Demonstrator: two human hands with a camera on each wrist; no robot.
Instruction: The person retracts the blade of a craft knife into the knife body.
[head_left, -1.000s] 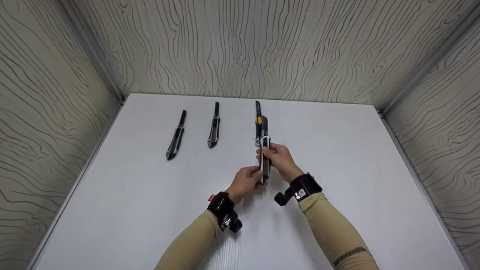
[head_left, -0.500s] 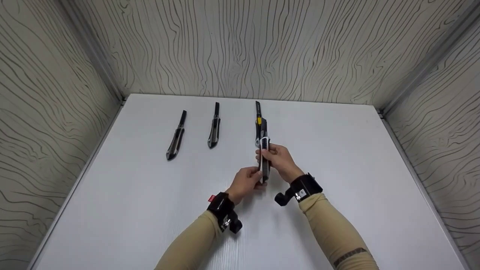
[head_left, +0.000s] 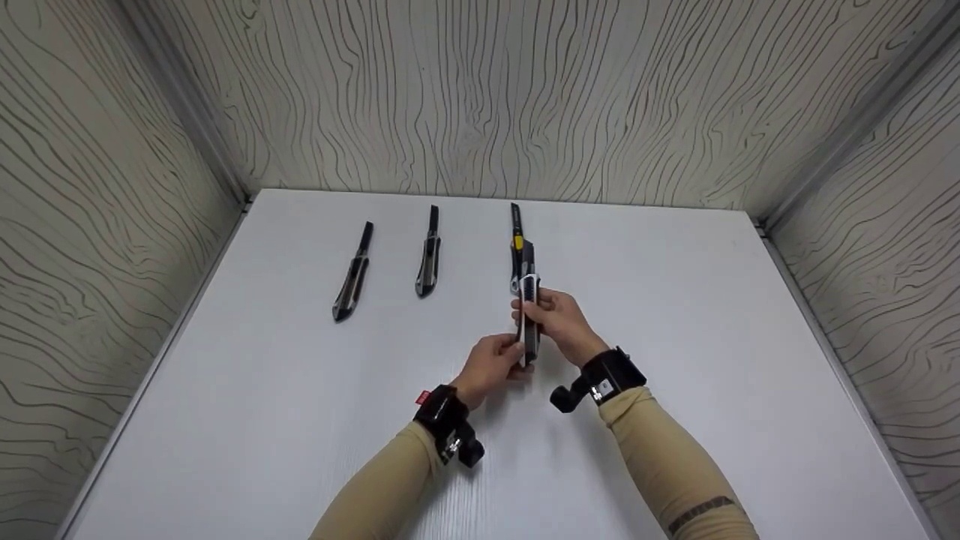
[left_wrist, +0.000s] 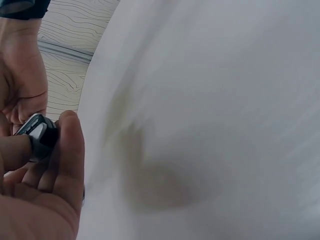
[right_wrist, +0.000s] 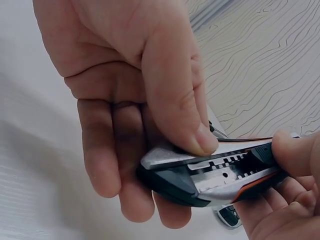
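In the head view, a silver and black utility knife points away from the person, its dark blade out. The left hand grips its rear end; the right hand holds it further forward. At the right wrist, the right hand has its thumb at the slider of the knife, while the left thumb presses the tail. The left wrist view shows the left hand around the knife end. Beyond lies a black knife with yellow part, partly hidden.
Two more silver and black knives lie on the white table, one at the left and one nearer the middle, blades pointing to the back. Wood-patterned panels stand behind the table and at both sides.
The blade of the held knife reaches less far forward than before, and its body has dropped very slightly in the head view. Both hands stay almost in place; the other knives lie where they were.
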